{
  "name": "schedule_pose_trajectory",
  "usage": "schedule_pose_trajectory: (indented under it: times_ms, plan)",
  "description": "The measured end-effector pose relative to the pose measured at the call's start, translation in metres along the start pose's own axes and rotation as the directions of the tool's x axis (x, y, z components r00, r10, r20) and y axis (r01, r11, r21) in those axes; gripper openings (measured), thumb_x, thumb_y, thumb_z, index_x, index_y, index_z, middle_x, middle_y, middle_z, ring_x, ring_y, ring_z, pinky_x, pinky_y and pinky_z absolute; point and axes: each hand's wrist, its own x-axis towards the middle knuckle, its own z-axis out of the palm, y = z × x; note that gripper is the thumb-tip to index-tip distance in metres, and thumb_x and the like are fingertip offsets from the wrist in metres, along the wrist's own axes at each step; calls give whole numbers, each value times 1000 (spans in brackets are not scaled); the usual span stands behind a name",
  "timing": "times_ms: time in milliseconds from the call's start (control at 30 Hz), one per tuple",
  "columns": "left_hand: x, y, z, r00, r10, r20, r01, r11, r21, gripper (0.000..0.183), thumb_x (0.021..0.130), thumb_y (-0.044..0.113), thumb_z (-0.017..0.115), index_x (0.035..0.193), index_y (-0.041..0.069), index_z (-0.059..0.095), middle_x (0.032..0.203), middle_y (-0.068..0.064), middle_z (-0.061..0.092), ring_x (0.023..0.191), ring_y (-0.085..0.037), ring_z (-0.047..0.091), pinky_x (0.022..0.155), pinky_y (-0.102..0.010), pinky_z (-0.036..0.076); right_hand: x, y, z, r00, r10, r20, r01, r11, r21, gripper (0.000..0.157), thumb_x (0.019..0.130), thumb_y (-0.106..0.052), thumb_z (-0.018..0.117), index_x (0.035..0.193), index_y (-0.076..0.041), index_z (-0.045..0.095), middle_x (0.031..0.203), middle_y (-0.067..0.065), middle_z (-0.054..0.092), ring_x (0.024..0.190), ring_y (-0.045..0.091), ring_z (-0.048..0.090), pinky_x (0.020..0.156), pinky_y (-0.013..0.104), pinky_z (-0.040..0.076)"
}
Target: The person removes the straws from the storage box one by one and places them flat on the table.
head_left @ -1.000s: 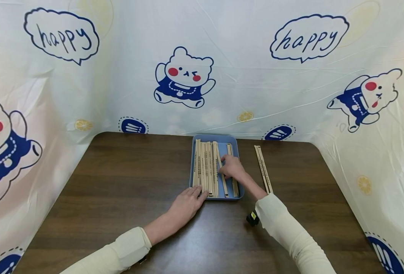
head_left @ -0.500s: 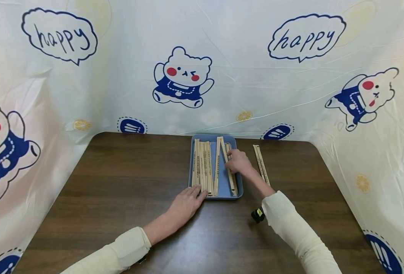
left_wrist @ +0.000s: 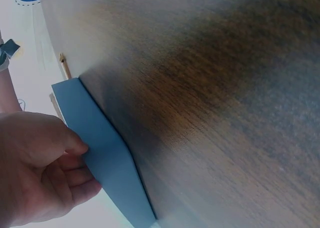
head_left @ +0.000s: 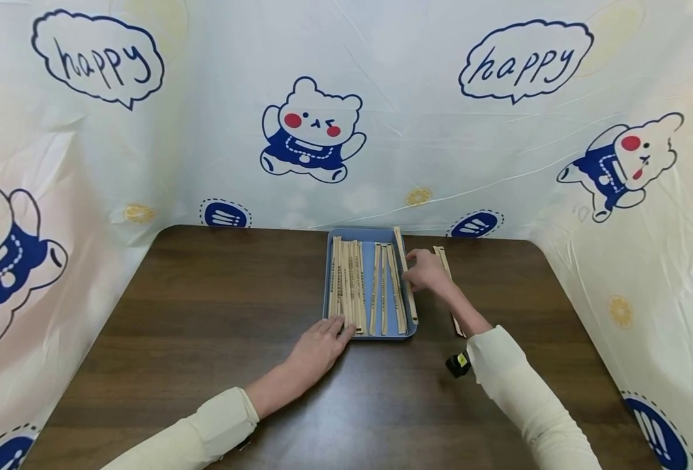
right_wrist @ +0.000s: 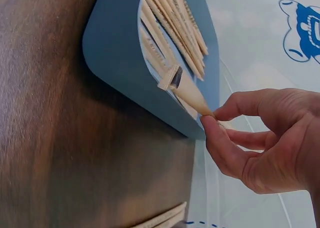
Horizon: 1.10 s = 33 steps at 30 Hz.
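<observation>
Main change: the thin packet (right_wrist: 190, 93) in the right hand (head_left: 425, 269) is now up over the right wall of the blue tray (left_wrist: 107, 143), versus half a second ago when it leans inside. Right hand pinches it between thumb and finger, clamped; the packet tilts, one end poking out over the rim in the right wrist view. Whether it touches the rim, can't tell.

With it lifted aside, about three loose packets (head_left: 384, 287) show spread in the tray's right half, gaps between them; exact count unclear, some may overlap. The main bundle (head_left: 346, 287) stays packed along the left side, no obvious shift since the last frame.

Left hand (head_left: 321, 343) is in the same spot as before: fingers relaxed, not clamped, resting at the tray's near left corner. Probably just steadying it.

More packets (head_left: 442, 258) lie on the desk (head_left: 235, 281) right of the tray, apart from it, partly behind the right forearm; no clear movement there.

Meaning, as a judgement: this packet is singled out from the rest, but not yet let go. Its tilted end could snag the rim.
</observation>
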Motion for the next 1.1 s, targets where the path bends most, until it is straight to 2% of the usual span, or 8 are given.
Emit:
schedule_pose_trajectory:
  times_ms: [200, 400, 533, 567, 700, 867, 1000, 1100]
  plan:
    - [0, 0, 0, 1000, 2, -13, -2, 1000, -6, 46, 94, 5, 68, 138, 9, 60, 137, -19, 58, 124, -30, 57, 101, -39, 49, -6, 6, -14, 1000, -13, 3, 13, 999, -38, 51, 87, -3, 64, 135, 8, 53, 70, 13, 67, 66, 30, 71, 60, 33, 59]
    - [0, 0, 0, 1000, 8, -13, -8, 1000, 1, 46, 93, 5, 69, 138, 9, 60, 136, -19, 58, 123, -29, 58, 100, -38, 49, -11, 20, -21, 1000, 19, -4, -19, 996, -84, 51, 87, -5, 62, 136, 6, 53, 89, 22, 71, 64, 27, 71, 63, 35, 56]
    - [0, 0, 1, 1000, 11, -10, -11, 1000, 7, 46, 93, 5, 69, 139, 9, 60, 136, -19, 58, 124, -29, 58, 100, -38, 49, -12, 33, -25, 999, 30, -19, -32, 995, -94, 51, 85, -5, 62, 135, 5, 54, 80, 17, 70, 60, 24, 69, 60, 33, 55]
    - [0, 0, 1, 1000, 12, -13, -11, 1000, 6, 46, 93, 5, 69, 138, 9, 60, 136, -19, 58, 124, -29, 58, 100, -38, 49, -12, 36, -26, 999, 35, -16, -36, 994, -101, 52, 86, -5, 61, 136, 5, 54, 71, 17, 68, 60, 25, 70, 59, 33, 55]
    - [1, -1, 1, 1000, 6, -25, -7, 1000, -5, 46, 93, 4, 68, 138, 8, 60, 135, -19, 58, 123, -30, 58, 100, -39, 49, -13, 47, -32, 998, 51, -29, -53, 993, -106, 52, 85, -5, 61, 136, 5, 54, 80, 18, 70, 59, 24, 69, 58, 33, 56]
    - [0, -1, 1, 1000, 3, -16, -3, 1000, -4, 46, 94, 6, 68, 139, 8, 59, 136, -19, 58, 124, -30, 57, 101, -39, 49, -16, 61, -40, 996, 83, -31, -86, 991, -103, 53, 85, -5, 60, 137, 6, 52, 72, 12, 68, 59, 24, 67, 58, 35, 56]
    - [0, -1, 2, 1000, 5, -8, -5, 1000, -2, 45, 94, 7, 68, 139, 9, 59, 136, -19, 58, 125, -30, 57, 101, -39, 49, -18, 72, -42, 994, 107, -34, -110, 991, -82, 51, 86, -4, 60, 135, 7, 52, 79, 15, 66, 62, 24, 68, 63, 41, 59]
    - [0, -1, 2, 1000, 7, -18, -7, 1000, -1, 44, 94, 7, 67, 138, 9, 60, 135, -19, 58, 124, -30, 57, 101, -39, 49, -19, 78, -42, 993, 104, -50, -108, 990, -92, 50, 84, -3, 58, 133, 7, 54, 86, 16, 66, 61, 24, 68, 61, 39, 59]
